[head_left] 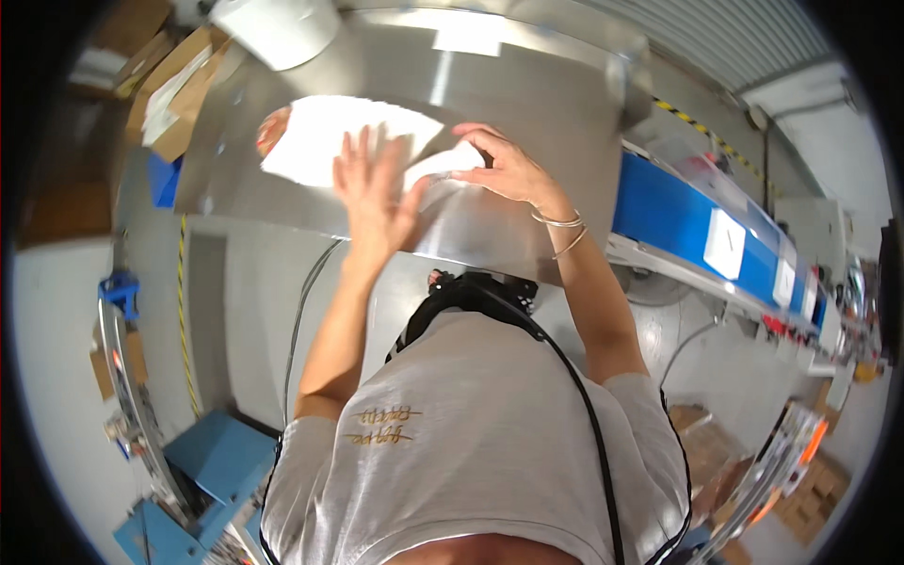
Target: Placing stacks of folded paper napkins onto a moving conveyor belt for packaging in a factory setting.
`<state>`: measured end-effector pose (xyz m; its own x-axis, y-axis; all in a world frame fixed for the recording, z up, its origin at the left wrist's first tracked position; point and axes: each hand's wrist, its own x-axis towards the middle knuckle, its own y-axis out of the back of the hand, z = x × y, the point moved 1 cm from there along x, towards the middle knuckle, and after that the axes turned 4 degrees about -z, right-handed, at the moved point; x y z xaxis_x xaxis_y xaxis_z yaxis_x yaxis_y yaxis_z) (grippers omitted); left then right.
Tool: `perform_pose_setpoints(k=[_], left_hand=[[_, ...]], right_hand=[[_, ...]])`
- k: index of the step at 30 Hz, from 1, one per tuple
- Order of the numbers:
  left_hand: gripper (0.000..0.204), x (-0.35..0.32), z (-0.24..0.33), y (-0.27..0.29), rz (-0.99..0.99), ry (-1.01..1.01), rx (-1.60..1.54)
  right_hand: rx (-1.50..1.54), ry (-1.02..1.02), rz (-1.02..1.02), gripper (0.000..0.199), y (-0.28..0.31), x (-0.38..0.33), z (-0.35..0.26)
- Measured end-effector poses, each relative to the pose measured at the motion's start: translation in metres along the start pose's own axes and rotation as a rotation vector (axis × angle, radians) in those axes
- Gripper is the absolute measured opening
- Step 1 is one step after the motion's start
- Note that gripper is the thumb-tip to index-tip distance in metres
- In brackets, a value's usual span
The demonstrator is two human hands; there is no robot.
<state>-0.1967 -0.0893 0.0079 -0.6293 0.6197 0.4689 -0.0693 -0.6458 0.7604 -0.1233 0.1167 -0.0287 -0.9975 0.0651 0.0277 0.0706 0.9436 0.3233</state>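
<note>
Head view: one flat white paper sheet [325, 141] lies on the shiny steel worktop [527, 85]. Left hand [372, 193], fingers spread, is pressed flat on it. Right hand [499, 165] pinches the sheet's right edge. Sheet's near part is hidden behind hands. Two blue conveyor packets [725, 243] at right, blurry.

The steel table [527, 104] lies bare to the right of and beyond the right hand [504, 165], open for a pass. The white sheet [330, 137] under the left hand [372, 193] covers its left middle. A paper roll [278, 28] and cardboard boxes [174, 89] crowd the far left corner; the blue conveyor [692, 221] bounds the right.
</note>
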Motion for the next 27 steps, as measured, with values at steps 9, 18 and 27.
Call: perform_pose_setpoints(k=[9, 18, 27], left_hand=[[0.032, 0.000, -0.014, 0.009, -0.021, -0.002, 0.082], [0.030, -0.001, -0.007, 0.000, 0.024, -0.003, 0.058], [0.051, 0.009, 0.000, 0.013, -0.080, 0.031, 0.002]], right_hand=[[-0.213, -0.716, 0.713, 0.057, 0.150, -0.168, 0.117], [-0.433, -0.294, 0.629, 0.052, 0.102, -0.106, 0.025], [-0.232, 0.055, -0.027, 0.038, 0.000, 0.013, 0.007]])
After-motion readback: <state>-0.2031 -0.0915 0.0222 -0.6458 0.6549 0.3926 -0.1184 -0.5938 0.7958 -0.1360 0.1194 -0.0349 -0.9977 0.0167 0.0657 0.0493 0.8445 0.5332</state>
